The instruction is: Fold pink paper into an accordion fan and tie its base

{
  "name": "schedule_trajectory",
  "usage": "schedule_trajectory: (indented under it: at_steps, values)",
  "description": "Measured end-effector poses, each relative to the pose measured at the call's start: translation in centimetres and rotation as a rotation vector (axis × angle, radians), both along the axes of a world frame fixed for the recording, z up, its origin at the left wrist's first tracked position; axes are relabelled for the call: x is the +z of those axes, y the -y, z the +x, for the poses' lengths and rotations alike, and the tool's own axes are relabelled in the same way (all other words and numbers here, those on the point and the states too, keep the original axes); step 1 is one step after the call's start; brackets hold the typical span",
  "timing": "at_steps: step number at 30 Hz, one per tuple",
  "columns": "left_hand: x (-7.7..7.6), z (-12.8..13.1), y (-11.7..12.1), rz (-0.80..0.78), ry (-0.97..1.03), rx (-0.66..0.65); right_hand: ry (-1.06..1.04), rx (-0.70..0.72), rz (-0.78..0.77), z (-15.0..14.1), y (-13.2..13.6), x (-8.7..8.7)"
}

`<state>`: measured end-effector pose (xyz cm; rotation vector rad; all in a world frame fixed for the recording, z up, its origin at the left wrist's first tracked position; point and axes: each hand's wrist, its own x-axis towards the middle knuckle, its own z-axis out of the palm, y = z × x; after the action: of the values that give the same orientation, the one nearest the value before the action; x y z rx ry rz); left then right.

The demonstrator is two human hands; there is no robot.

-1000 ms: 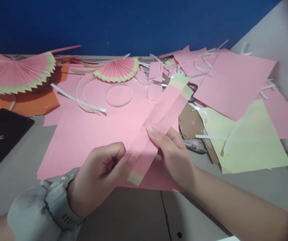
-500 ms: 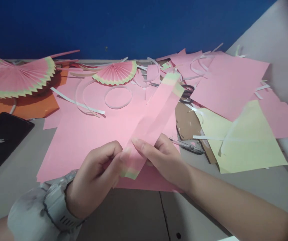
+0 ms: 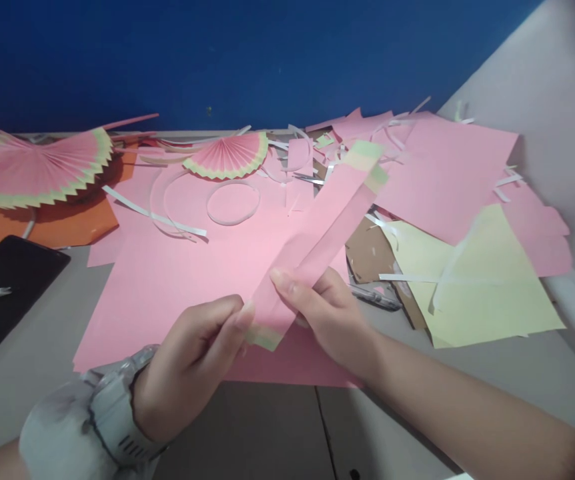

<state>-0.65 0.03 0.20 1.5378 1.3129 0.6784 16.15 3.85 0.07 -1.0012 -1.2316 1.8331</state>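
A folded pink paper strip [image 3: 317,223] with green and pale yellow ends is held slantwise above a large pink sheet [image 3: 182,280]. My left hand [image 3: 200,357] pinches its lower left edge between thumb and curled fingers. Over the strip's lower half lies the thumb of my right hand [image 3: 335,313], whose fingers are behind the paper. Lengthwise, a fold line runs along the strip, and its upper end reaches up to the right. Beyond it stands a pleated pink paper fan [image 3: 227,155] with a green-yellow rim.
A larger pleated fan [image 3: 42,163] lies on orange paper [image 3: 82,227] at left, near a black tablet [image 3: 12,287] with a white pen. At right are yellow-green paper [image 3: 497,287], cardboard [image 3: 372,250], a clear pen [image 3: 375,297] and pink sheets [image 3: 460,177]. Scissors [image 3: 310,179] lie behind the strip.
The strip's upper end has swung slightly to the right, and its lower end has lifted a little. Both hands keep hold of it. The view has shifted slightly.
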Motion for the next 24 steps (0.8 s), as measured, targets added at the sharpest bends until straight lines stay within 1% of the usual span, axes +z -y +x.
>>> schedule_trajectory:
  at_steps: [3, 7, 10, 13, 16, 20, 22, 24]
  values:
    - [0.16, -0.08, 0.00, -0.012, -0.012, 0.000, 0.027, -0.009, -0.033, 0.09, -0.02, -0.10]
    - [0.18, -0.20, 0.20, -0.051, 0.052, -0.010, 0.044, -0.099, -0.073, 0.06, -0.15, -0.19]
    - [0.01, -0.30, 0.36, -0.022, 0.051, -0.031, 0.035, -0.128, -0.100, 0.00, -0.36, -0.41]
    - [0.02, -0.32, 0.34, -0.012, 0.038, -0.020, -0.002, -0.076, -0.158, -0.12, -0.58, -0.59]
    - [0.23, -0.17, 0.24, -0.019, 0.086, -0.029, -0.058, -0.039, -0.188, -0.33, -0.65, -0.42]
    - [0.20, 0.02, 0.21, 0.000, 0.120, -0.008, -0.094, 0.050, -0.133, -0.54, -0.42, 0.17]
    - [-0.03, -0.04, 0.27, 0.016, 0.069, 0.000, -0.069, 0.112, -0.087, -0.54, -0.23, 0.33]
    - [-0.28, -0.20, 0.37, 0.040, 0.012, -0.025, -0.038, 0.152, -0.050, -0.47, -0.05, 0.34]
